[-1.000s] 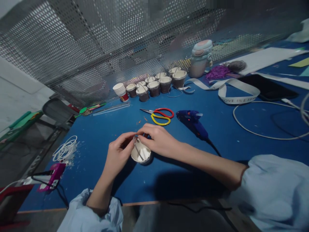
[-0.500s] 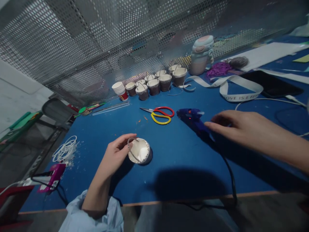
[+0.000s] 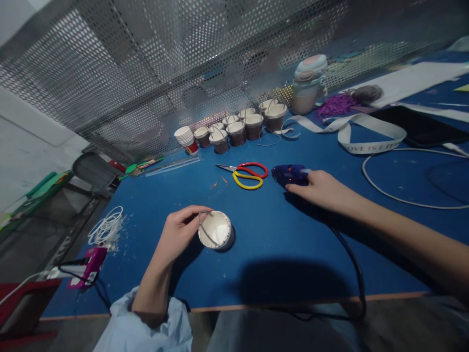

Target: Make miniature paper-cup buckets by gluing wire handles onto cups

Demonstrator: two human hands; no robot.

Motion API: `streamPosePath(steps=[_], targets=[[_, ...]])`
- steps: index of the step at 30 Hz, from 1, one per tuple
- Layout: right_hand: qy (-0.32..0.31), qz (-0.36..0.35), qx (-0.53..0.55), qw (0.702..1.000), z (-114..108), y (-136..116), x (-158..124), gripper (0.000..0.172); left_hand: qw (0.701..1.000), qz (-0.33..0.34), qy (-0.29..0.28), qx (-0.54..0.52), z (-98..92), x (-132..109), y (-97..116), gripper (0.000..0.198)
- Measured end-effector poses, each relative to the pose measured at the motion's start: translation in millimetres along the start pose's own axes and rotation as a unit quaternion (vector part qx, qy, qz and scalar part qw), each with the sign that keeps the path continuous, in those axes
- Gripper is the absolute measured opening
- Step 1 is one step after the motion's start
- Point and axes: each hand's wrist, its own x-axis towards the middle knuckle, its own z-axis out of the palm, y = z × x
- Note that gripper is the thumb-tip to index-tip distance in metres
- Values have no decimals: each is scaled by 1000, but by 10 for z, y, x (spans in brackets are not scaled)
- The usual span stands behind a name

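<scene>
My left hand (image 3: 181, 229) pinches the rim and thin grey handle of a small paper-cup bucket (image 3: 220, 233), dark outside and white inside, standing near the front of the blue table. To the right, my right hand (image 3: 320, 188) is wrapped round the grip of a dark blue glue gun (image 3: 289, 175). A small red light glows on the gun, and its nozzle points left. Between the hands and farther back lie scissors (image 3: 249, 175) with one red and one yellow handle loop.
Behind stand several similar buckets (image 3: 236, 133) and a stack of paper cups (image 3: 186, 140). A tumbler (image 3: 308, 85), white ribbon (image 3: 372, 137) and phone (image 3: 414, 127) are at the right. White cord (image 3: 106, 226) and a purple power strip (image 3: 90, 266) lie left. The gun's black cable (image 3: 353, 259) hangs over the front edge.
My right hand has moved left and closed round the glue gun's grip, where it was only touching it before. My left hand stays at the bucket. The view has shifted slightly.
</scene>
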Motion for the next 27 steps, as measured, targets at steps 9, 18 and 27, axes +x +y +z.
streamPosePath(steps=[9,18,27], targets=[[-93,-106,328,934,16,-340,-753,16,999,19,14,36,6,-31,32,19],[-121,-239,294,918,367,-679,-984,10,999,14,25,45,28,-56,22,19],[-119,-228,337,906,349,-763,-1007,10,999,26,8,31,13,-69,97,17]])
